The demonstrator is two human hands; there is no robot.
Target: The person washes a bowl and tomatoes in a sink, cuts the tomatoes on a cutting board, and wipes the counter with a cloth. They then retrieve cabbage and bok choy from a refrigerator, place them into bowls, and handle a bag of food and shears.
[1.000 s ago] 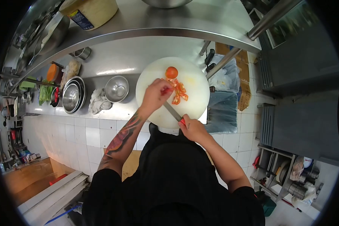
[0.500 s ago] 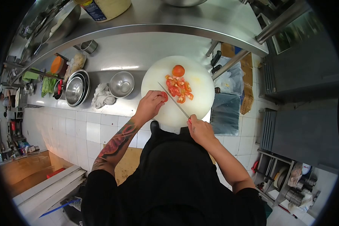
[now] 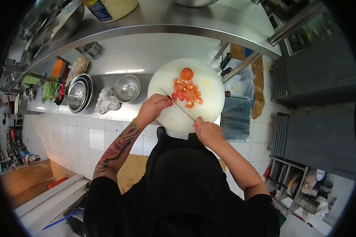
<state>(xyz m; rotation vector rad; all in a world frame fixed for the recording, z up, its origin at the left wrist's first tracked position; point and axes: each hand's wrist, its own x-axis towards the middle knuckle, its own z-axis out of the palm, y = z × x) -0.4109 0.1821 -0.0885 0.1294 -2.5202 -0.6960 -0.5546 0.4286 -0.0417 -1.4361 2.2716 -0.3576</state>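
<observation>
A round white cutting board [image 3: 166, 71] lies on the steel counter. On it sit a tomato half [image 3: 186, 73], cut side down by its look, and a pile of cut tomato pieces [image 3: 189, 93]. My right hand [image 3: 207, 131] grips the handle of a long knife [image 3: 182, 108], whose blade slants up and left across the board. My left hand [image 3: 155, 107] has its fingers closed on a piece of tomato [image 3: 170, 103], mostly covered by the fingers, just left of the blade. A red slice [image 3: 174, 96] lies right of the blade's tip end.
Left of the board stand a small steel bowl [image 3: 127, 88], a crumpled white cloth [image 3: 107, 100] and nested steel bowls [image 3: 78, 94]. A steel shelf [image 3: 158, 29] crosses above the counter. Black-handled knives [image 3: 226, 61] are at the right, near a shelf post.
The knife and my right hand have shifted slightly left. My left hand has also moved left, and a red slice now lies separate on the blade's right side.
</observation>
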